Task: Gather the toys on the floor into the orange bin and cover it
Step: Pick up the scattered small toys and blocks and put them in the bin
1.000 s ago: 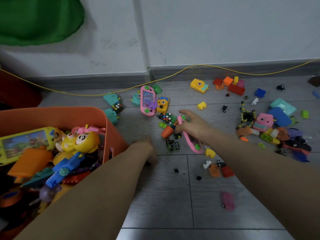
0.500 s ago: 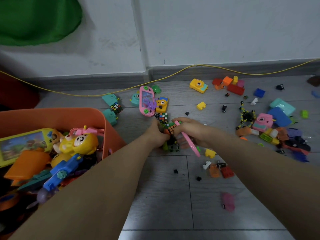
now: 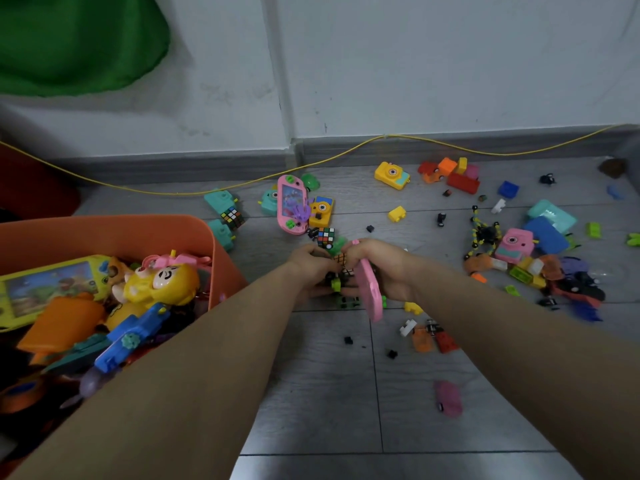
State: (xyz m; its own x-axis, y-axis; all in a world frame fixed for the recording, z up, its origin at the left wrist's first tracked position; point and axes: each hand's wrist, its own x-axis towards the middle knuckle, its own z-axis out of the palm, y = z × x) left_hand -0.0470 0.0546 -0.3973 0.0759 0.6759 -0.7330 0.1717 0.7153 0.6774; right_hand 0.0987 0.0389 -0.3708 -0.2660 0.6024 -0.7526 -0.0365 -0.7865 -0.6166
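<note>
A clump of small toys (image 3: 341,271) is being scooped together at the centre of the floor (image 3: 311,393), both hands cupped inward so that many little pieces can likely be carried in one trip. The left hand (image 3: 308,268) is being curled round the clump's near side; its grip is half closed on the pieces. The right hand (image 3: 384,268) is being closed round a flat pink toy (image 3: 370,292), which is hanging down from the grip, while its fingers are also pressing against the clump (how many pieces are actually being held cannot be told). The orange bin (image 3: 194,233) is sitting at nine o'clock, already heaped with toys and within reach. More toys are lying scattered at two and three o'clock. No cover is being shown.
</note>
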